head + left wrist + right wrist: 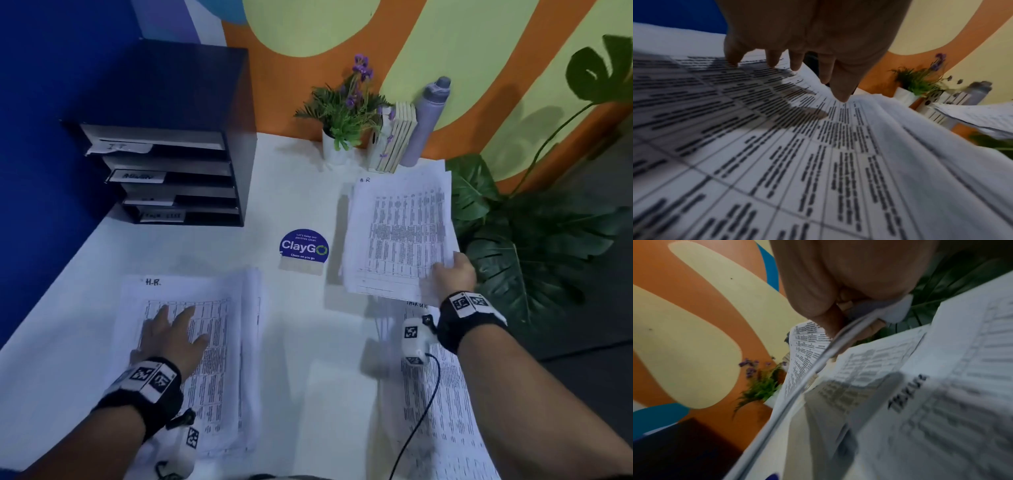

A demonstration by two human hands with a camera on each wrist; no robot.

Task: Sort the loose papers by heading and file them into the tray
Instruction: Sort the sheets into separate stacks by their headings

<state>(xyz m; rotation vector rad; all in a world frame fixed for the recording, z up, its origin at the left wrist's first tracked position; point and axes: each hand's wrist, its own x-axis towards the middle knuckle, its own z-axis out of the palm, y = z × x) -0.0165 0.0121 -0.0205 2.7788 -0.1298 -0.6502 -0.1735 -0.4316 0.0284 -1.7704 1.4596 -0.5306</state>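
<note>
Papers (pixel 400 233) are pinched at a corner by the right hand (pixel 452 274); left hand (pixel 171 337) fingers (pixel 840 87) lie flat on another stack (pixel 212 342).

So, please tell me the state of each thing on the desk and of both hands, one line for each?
Left hand: open, flat on the left stack.
Left stack: lying on the desk, headed "H.R.".
Right hand: fingers pinch the lifted sheets.
Lifted sheets: raised off the desk, headed "H.R.".
Right pile: lying under the right forearm.
Tray: upright, labelled slots.
Bottle: upright, capped.
</note>
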